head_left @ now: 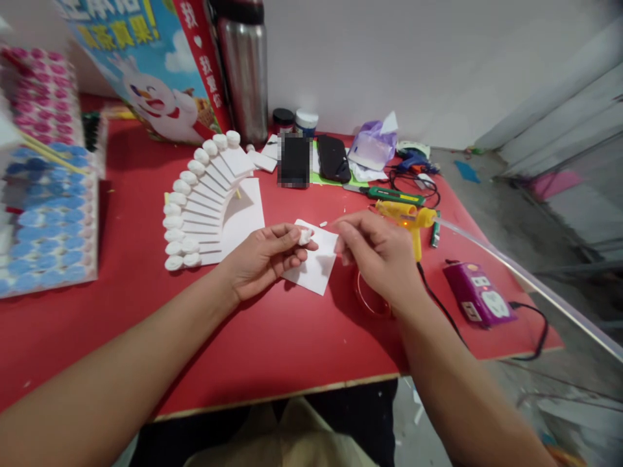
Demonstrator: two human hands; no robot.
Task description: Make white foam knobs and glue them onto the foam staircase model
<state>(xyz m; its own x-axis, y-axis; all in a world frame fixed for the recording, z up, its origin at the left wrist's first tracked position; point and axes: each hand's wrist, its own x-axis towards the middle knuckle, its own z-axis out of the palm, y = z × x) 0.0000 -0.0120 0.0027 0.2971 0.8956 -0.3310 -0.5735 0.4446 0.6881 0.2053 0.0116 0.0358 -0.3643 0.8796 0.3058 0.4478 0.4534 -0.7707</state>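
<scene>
Pinching the white rosette in my left hand, right hand curled, couldn't tell if empty, I figured soft, light, best held edgewise.

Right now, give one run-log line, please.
left hand: holds small white piece | right hand: near yellow glue gun, grip unclear | white card: on red table
</scene>
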